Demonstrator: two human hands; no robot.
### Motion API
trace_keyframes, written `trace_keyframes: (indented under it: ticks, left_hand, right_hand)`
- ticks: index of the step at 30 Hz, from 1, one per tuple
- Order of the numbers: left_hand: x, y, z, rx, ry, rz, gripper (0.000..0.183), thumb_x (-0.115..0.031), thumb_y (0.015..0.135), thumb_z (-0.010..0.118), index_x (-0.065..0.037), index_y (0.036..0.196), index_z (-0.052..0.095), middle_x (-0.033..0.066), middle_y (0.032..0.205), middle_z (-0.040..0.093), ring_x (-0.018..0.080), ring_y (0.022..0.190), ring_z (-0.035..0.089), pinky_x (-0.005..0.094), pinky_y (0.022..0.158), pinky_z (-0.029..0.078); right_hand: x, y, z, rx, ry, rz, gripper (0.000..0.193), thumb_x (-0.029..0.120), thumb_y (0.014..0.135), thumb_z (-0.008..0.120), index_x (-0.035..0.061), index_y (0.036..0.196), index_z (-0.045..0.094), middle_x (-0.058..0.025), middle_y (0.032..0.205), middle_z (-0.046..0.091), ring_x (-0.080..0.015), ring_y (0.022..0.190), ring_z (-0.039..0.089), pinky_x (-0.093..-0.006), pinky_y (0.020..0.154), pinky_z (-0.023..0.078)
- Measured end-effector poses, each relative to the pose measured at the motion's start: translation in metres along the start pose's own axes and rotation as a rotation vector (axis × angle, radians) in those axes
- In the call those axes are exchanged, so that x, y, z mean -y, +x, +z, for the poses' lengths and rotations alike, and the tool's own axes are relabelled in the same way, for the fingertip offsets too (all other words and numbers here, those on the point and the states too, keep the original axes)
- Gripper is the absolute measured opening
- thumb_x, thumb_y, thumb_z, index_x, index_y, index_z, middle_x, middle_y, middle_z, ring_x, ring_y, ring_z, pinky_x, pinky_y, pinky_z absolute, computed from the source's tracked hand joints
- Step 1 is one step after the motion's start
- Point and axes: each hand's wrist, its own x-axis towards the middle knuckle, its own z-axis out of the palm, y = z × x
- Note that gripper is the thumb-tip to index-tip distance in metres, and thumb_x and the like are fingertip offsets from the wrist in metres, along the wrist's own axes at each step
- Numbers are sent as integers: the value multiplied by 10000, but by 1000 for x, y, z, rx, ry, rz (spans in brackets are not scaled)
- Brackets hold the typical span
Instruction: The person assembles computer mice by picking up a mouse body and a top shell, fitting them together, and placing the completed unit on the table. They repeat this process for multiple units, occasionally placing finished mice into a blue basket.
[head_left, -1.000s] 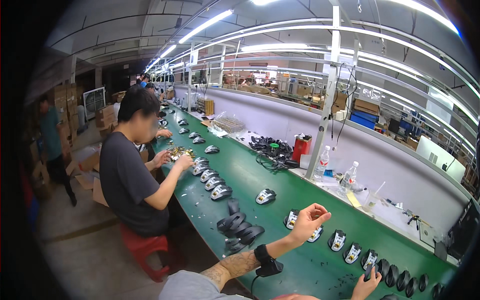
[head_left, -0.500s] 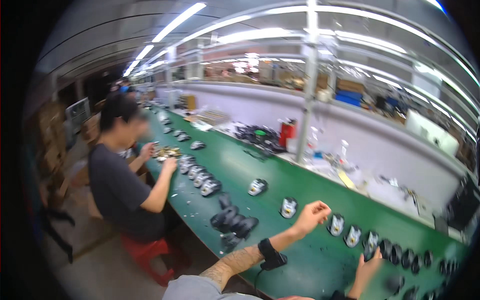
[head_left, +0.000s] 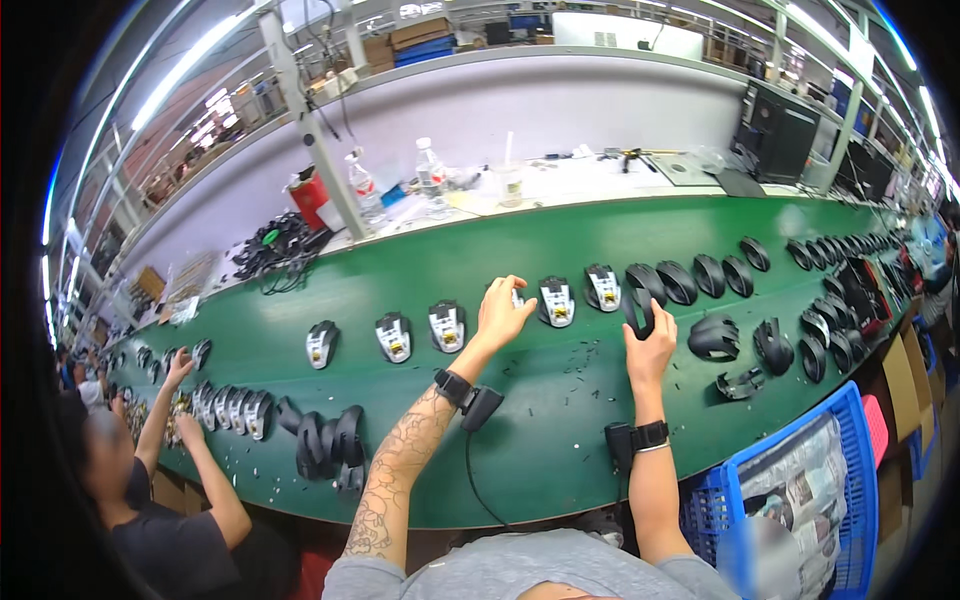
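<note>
My right hand [head_left: 650,350] grips a curved black mouse cover [head_left: 637,315], held above the green bench [head_left: 560,420]. My left hand [head_left: 505,315] is bent over a half-assembled computer mouse [head_left: 518,297] in the row, its fingers around the body and mostly hiding it. To its right stand two more uncovered mice, one white-and-grey mouse [head_left: 556,302] and another mouse [head_left: 602,288] beside the held cover. Left of my hand sit similar mice, the nearest being a mouse [head_left: 446,326]. Black shells [head_left: 676,283] continue the row to the right.
Loose black covers [head_left: 335,438] lie at left, more shells [head_left: 714,338] at right. A co-worker [head_left: 180,530] handles small parts on the left. A blue crate [head_left: 860,480] stands by the bench's right edge. Bottles [head_left: 431,178] stand on the back ledge. Cables run from my wristbands.
My view has swung right. My left hand has gone from raised in the air to a mouse in the row. My right hand has lifted a black cover up beside the row.
</note>
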Motion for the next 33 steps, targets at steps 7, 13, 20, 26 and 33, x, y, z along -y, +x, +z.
trace_keyframes:
  ticks: [7,13,20,26,33]
  left_hand:
    - [-30,37,77,122,59,138,494,-303,754,653,-1,1120,514,158,1148,497,306,1104,455,394,950,374]
    - [-55,80,130,263,306,-106,839,-581,728,587,101,1197,458,264,1336,343,390,1325,159,461,1077,139]
    - [-50,92,146,210,264,-56,981,-602,555,721,42,1221,399,294,1352,263,419,1324,41,543,1053,61]
    - [-75,66,110,324,-430,-156,846,-142,520,840,-56,1178,315,208,1094,520,240,974,564,346,782,478]
    - [-19,13,94,250,-1383,-474,478,-293,814,620,-68,1197,444,99,1041,606,198,970,579,351,837,469]
  right_hand:
    - [-14,3,2,-69,-75,39,578,87,649,724,-32,1171,507,-158,1058,531,-330,969,489,-404,860,407]
    - [-21,4,3,-72,-50,80,572,124,668,727,-23,1175,505,-162,1056,527,-327,983,491,-398,865,409]
    - [-20,3,4,-70,-27,75,572,118,659,738,9,1179,525,-149,1044,532,-311,971,492,-390,847,420]
    - [-15,4,4,-154,61,51,567,126,664,747,12,1177,532,-139,1014,540,-291,933,508,-386,816,429]
    - [26,-10,12,-36,389,20,506,208,719,744,-18,1131,558,-122,968,563,-241,815,572,-330,714,465]
